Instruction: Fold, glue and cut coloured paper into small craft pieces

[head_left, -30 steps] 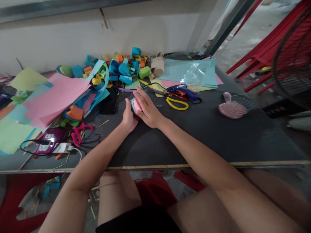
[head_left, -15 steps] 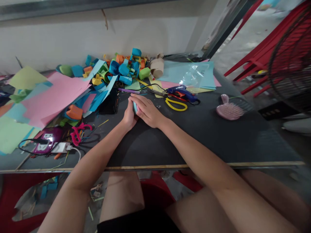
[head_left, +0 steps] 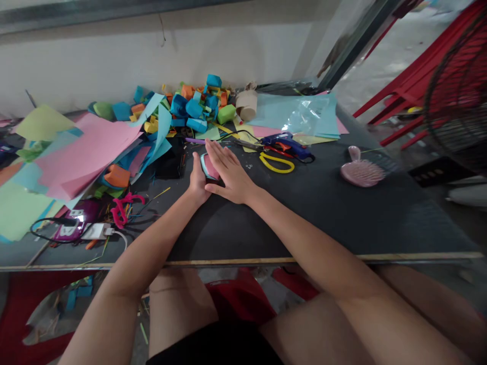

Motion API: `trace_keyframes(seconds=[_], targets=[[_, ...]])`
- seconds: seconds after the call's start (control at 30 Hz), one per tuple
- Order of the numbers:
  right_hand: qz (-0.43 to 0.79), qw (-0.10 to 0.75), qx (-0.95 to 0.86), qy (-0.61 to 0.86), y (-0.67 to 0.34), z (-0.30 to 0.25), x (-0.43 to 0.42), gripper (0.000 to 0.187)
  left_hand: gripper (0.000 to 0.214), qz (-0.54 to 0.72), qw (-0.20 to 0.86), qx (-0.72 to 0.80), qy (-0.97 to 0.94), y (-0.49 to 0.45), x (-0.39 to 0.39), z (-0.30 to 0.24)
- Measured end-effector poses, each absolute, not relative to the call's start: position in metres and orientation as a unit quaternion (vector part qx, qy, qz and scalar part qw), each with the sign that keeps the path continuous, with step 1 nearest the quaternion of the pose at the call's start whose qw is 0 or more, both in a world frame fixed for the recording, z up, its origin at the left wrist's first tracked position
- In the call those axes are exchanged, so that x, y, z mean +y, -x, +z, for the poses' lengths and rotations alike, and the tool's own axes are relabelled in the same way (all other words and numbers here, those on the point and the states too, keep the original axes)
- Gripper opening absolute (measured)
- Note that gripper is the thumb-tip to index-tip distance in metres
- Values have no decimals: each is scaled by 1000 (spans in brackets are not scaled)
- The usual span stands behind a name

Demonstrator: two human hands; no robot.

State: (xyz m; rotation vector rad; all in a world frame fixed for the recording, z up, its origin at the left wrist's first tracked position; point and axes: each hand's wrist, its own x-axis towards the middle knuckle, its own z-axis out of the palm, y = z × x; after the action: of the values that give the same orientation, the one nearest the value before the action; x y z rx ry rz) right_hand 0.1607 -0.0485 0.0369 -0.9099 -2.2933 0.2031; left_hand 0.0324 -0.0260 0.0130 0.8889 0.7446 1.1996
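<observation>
A small pink and light-blue paper piece (head_left: 210,167) sits between my hands, just above the dark tabletop. My left hand (head_left: 198,183) cradles it from the left, thumb up along its edge; the other fingers are mostly hidden behind it. Flat and stretched out, my right hand (head_left: 232,176) leans over the piece from the right, its palm side facing it and its thumb apart, reaching toward the left hand. Whether the right palm presses on the paper I cannot tell. Just beyond the fingertips lies a purple pen-like stick (head_left: 195,140).
Folded paper shapes (head_left: 194,108) pile up at the back. Loose coloured sheets (head_left: 87,152) cover the left side, near a purple power socket (head_left: 78,220). Yellow-handled scissors (head_left: 277,163), a blue glue gun (head_left: 288,146) and a pink hairbrush (head_left: 361,173) lie rightward. A fan (head_left: 456,96) stands at right.
My hands have parted a little from a pressed-together pose. The right hand has flattened and its thumb moved off, so more of the pink paper shows.
</observation>
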Motion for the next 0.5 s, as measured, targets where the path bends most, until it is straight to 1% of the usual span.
trace_keyframes(seconds=[0.07,0.23,0.3,0.43,0.5], targets=[[80,357,-861,353,-164,37,-45,85,77,526,696,336,-356,-26,-23,16],[104,407,-836,352,-175,31,-34,68,70,432,759,353,-336,-13,-14,18],[103,405,-838,351,-178,31,-32,64,68,428,767,353,-323,-12,-11,17],[88,369,-862,337,-180,35,-34,65,66,431,768,352,-317,-14,-11,18],[83,357,-867,338,-180,37,-35,63,67,429,766,356,-320,-14,-11,18]])
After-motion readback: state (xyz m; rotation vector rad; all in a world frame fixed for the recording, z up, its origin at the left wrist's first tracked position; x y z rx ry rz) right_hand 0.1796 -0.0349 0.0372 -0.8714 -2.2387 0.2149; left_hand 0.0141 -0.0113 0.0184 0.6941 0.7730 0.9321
